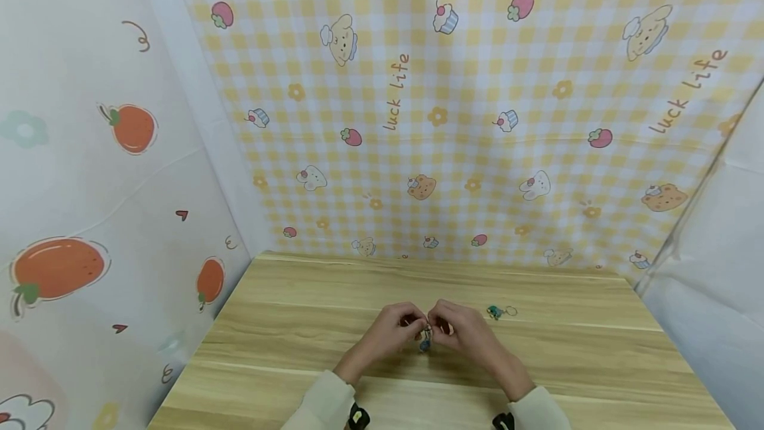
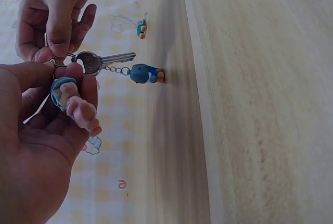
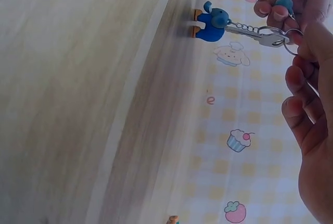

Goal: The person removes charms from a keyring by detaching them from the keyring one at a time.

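Above the wooden tabletop, my left hand [image 1: 390,329] and right hand [image 1: 468,332] meet fingertip to fingertip. Between them the right fingers pinch a metal key ring [image 3: 285,48]. From it hang a silver key [image 2: 92,63] and a blue elephant charm [image 3: 210,27] on a short chain, the elephant close over the wood. Lying across the left fingers is a small pink figurine [image 2: 81,108] with a teal hat, while the left thumb and index finger pinch at the rings. Fingertips partly hide where the rings meet.
Beyond the right hand, a green charm [image 1: 494,312] with its own ring [image 1: 511,311] lies on the table [image 1: 298,324]. A yellow checked cloth [image 1: 477,151] hangs behind the table, and a white printed cloth [image 1: 89,184] hangs at the left.
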Motion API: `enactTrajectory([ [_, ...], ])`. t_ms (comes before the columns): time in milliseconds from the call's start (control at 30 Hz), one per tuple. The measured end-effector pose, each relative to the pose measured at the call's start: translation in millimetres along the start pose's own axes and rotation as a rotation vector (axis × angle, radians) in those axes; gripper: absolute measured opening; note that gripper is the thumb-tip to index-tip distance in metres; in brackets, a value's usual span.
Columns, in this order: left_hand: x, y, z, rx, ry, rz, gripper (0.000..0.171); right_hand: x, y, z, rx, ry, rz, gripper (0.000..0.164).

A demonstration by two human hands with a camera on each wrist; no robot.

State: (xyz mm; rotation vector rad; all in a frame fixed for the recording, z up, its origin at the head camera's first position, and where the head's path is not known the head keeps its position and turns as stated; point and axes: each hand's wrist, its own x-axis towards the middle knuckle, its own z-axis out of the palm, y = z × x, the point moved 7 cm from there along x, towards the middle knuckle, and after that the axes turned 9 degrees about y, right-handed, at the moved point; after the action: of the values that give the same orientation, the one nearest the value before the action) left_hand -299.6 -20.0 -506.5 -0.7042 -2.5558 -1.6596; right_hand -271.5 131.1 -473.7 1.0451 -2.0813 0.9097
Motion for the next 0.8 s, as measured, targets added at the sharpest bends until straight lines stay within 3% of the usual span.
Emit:
enactTrajectory([
  [267,1.6,5.9,2.1,0.004,-0.015,-0.007,0.015,0,-2,0,-0.024,-0.001,-0.063,0.03],
  [400,3.3,3.7,0.8,-0.018,0.006,-0.021,0.016,0,1,1,-0.027,0.014,-0.026,0.023],
  [567,4.6,0.3,-1.9,-0.03,0.048,-0.027,0.018,-3,8,3,-0.021,0.027,0.12,0.012],
  [800,4.3,-0.9,-5.3,-0.043,0.122,-0.036,0.017,-10,15,10,-0.003,0.042,0.408,0.018],
])
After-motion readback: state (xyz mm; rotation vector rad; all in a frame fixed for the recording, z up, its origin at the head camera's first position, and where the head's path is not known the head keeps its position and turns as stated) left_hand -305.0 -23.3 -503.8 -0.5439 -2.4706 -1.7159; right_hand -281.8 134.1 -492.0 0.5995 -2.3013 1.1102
